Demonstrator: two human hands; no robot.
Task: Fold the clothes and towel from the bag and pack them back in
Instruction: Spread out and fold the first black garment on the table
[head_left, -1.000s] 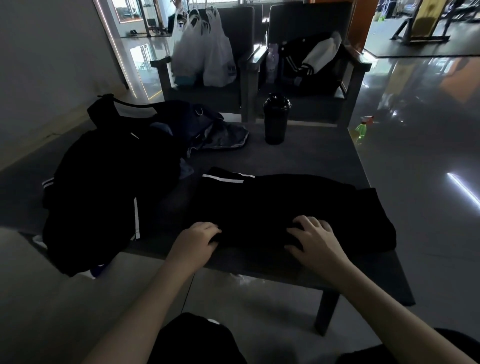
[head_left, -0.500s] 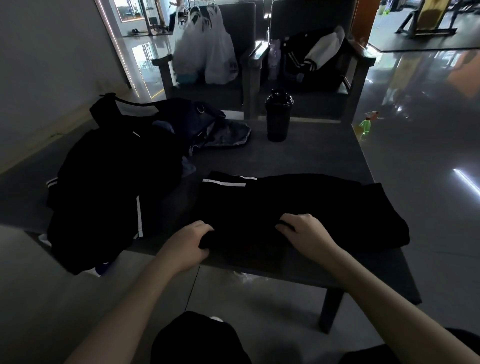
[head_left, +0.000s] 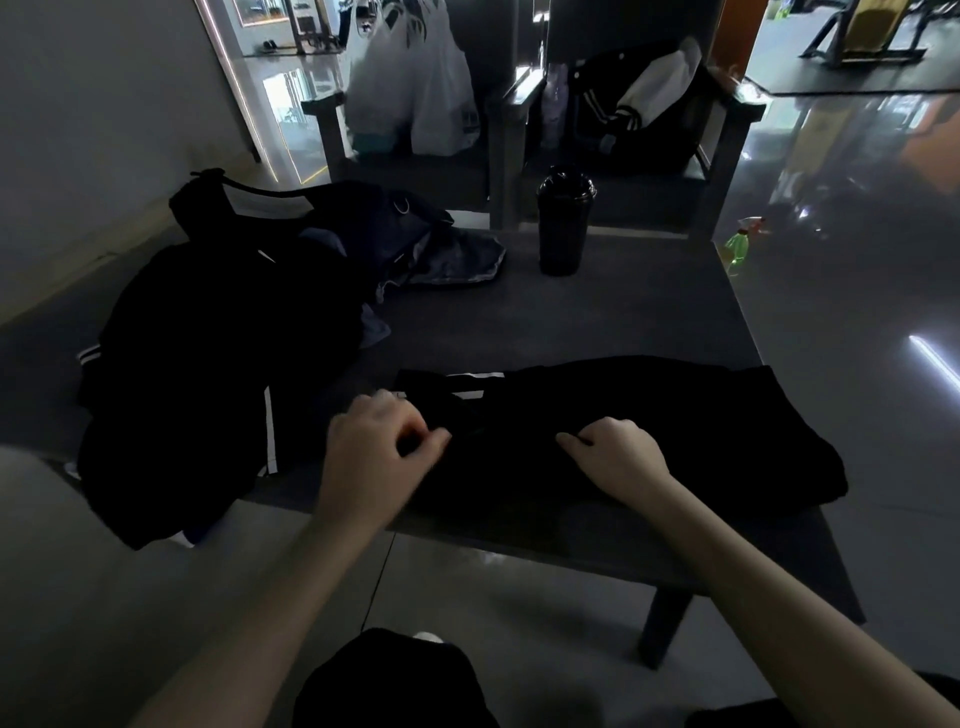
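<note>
So we're mid-fold on the black garment (head_left: 649, 426), which lies flat on the counter (head_left: 623, 312), on the near side of the black shaker bottle (head_left: 565, 223). Our left hand (head_left: 376, 449) has its grip pinched on the striped end. Our right hand (head_left: 618, 457) has its grip curled into the near edge, knuckles up. Tip: we'd lift both pinches level, carry the edge toward the bottle in one go, then smooth it flat. The bag (head_left: 395, 234) sits left of the bottle.

Black garment (head_left: 649, 426) with white stripe; black shaker bottle (head_left: 565, 221); white plastic bags (head_left: 415, 88); green bottle (head_left: 737, 249).
</note>
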